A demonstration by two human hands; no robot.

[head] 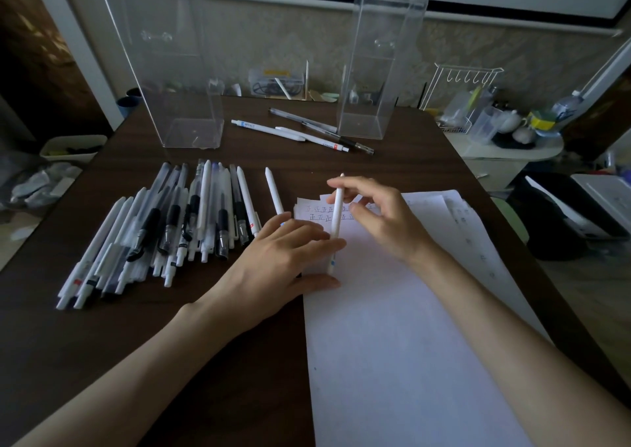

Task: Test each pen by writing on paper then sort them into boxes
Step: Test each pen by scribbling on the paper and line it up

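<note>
A white pen (336, 223) is held nearly upright over the white paper (403, 327). My right hand (379, 214) pinches its upper part and my left hand (290, 252) touches its lower end while resting on the paper's left edge. Rows of written marks (321, 215) sit at the top of the sheet. A pile of several white and clear pens (164, 228) lies to the left on the dark table (136, 337). One white pen (274, 190) lies apart beside my left hand. Two clear boxes, left (164, 71) and right (375, 71), stand at the back, with three pens (300, 132) lying between them.
More sheets (471, 228) fan out under the top paper to the right. A white wire rack (457, 85) and bottles crowd a side table at the right. A small clear case (273, 83) sits behind the table. A white bin (71, 148) stands on the floor at left.
</note>
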